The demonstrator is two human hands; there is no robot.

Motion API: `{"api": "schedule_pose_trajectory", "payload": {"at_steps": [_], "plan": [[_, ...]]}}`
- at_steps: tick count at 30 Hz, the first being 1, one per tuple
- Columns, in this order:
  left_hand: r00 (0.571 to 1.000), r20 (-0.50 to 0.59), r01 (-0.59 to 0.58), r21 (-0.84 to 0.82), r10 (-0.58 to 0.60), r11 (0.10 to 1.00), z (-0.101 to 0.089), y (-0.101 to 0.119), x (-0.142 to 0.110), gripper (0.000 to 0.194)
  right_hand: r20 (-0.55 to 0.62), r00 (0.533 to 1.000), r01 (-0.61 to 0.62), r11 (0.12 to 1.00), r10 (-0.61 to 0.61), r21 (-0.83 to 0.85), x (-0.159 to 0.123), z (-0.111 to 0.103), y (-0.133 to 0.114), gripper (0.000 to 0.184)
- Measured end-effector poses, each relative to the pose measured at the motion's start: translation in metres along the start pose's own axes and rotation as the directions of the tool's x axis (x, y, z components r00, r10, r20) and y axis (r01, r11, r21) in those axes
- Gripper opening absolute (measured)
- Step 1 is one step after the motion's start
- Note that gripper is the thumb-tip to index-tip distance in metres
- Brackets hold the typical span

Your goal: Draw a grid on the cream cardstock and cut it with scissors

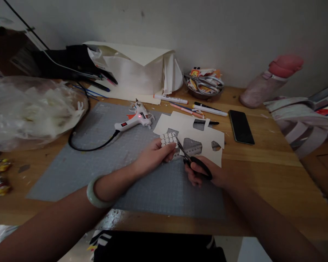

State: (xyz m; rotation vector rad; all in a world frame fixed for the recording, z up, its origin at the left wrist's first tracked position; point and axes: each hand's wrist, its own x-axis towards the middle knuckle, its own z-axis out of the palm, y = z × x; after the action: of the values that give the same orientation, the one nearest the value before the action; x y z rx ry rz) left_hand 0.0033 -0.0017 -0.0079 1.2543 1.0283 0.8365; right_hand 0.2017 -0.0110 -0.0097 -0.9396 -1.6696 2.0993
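Observation:
Pinched in my left hand point(159, 153) is a small white paper piece point(168, 139) with black outlined rounded shapes drawn on it. My right hand point(200, 171) grips black-handled scissors point(190, 156), whose blades reach the right edge of that piece. Behind and below both hands lie white paper sheets point(214, 135) with cut-out holes. Under the sheets spreads a grey cutting mat point(98, 174). A light bangle point(94, 193) circles my left wrist.
A white glue gun point(133, 120) with a lit red light and black cord lies on the mat. Markers point(171, 99), a phone point(241, 126), a bowl point(203, 94) with scissors and scraps, and a pink-topped bottle point(270, 80) stand beyond. A plastic bag point(30, 112) sits left.

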Motion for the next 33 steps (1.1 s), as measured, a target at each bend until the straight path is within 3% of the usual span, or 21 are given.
{"api": "schedule_pose_trajectory", "payload": {"at_steps": [9, 33], "plan": [[1.0, 0.003, -0.014, 0.012, 0.014, 1.0, 0.0, -0.0011, -0.0009, 0.035, 0.003, 0.999, 0.039, 0.999, -0.039, 0.014, -0.0001, -0.0006, 0.0034, 0.052], [1.0, 0.006, 0.012, 0.038, -0.012, 0.999, 0.0001, 0.0018, -0.0013, 0.033, -0.017, 1.0, 0.004, 1.0, -0.004, 0.029, -0.0001, 0.0006, 0.0007, 0.055]]}}
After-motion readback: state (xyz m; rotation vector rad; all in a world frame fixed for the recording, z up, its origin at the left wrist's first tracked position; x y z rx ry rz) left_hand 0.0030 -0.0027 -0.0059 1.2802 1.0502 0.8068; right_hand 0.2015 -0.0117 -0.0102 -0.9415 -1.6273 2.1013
